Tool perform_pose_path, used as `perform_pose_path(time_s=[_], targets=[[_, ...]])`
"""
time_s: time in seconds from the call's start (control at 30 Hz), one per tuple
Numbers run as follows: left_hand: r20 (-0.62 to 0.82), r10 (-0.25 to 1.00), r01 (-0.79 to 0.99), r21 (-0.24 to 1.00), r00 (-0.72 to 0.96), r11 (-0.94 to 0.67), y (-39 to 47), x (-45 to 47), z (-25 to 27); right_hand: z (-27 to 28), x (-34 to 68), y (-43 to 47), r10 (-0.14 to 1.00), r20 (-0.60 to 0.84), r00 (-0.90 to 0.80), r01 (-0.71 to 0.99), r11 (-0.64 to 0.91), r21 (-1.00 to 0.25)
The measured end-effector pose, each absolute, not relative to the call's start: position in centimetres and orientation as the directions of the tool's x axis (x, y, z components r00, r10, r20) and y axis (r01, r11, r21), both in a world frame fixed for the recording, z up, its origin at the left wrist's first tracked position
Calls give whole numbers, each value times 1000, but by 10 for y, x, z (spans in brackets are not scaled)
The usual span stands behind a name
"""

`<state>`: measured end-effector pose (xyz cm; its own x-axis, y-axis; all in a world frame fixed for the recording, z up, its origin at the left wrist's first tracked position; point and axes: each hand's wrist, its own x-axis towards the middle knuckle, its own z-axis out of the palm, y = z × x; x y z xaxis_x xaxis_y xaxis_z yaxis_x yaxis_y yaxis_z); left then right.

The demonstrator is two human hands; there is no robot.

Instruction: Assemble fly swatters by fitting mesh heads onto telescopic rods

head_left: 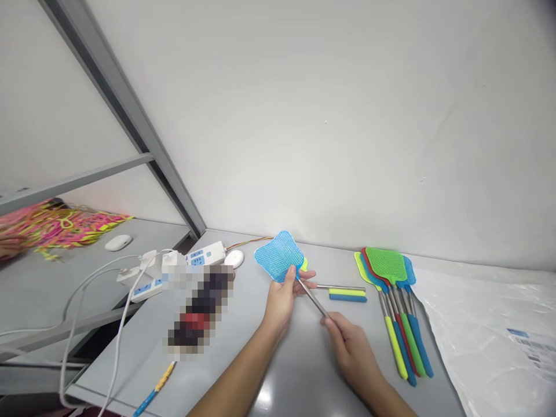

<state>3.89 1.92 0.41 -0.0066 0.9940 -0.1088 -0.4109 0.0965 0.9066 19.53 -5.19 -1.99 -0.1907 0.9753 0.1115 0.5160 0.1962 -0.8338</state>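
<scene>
A fly swatter with a blue mesh head (pixel 280 256) is held over the table, its metal rod slanting down to the right. My left hand (pixel 282 295) pinches it where the head meets the rod, thumb on top. The lower end of the rod lies in the closed fingers of my right hand (pixel 347 341); whether a grip is inside them is hidden. Behind my left hand shows a bit of a yellow swatter head (pixel 304 264), mostly covered. Just right of it lie a thin metal rod (pixel 341 287), a yellow grip (pixel 347 292) and a blue grip (pixel 347 299).
Several colourful fly swatters (pixel 386 266) lie fanned at right, beside a clear plastic bag (pixel 486 336). White power strips (pixel 206 253) with cables, a white round device (pixel 234 259) and a blurred-out item (pixel 200 313) are at left. Beyond the metal frame, another person's hand (pixel 11 246) touches colourful cords (pixel 69 226).
</scene>
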Motion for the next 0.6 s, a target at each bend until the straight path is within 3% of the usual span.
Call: perform_pose_path(time_s=[0.2,0.4,0.5,0.6], targets=[[-128,991,-488,864,26,124,10,34,4,-19,191,-50,970,125,-207,484,212,-849],[-139,963,-447,864,229,231,-4,51,4,-16,191,-47,966,160,-201,431,234,-871],[-110,981,-435,884,162,171,-1,48,6,-18,198,-46,959,233,-162,507,284,-814],[-64,998,-421,906,-27,47,7,35,10,-22,209,-40,939,336,-69,693,288,-662]])
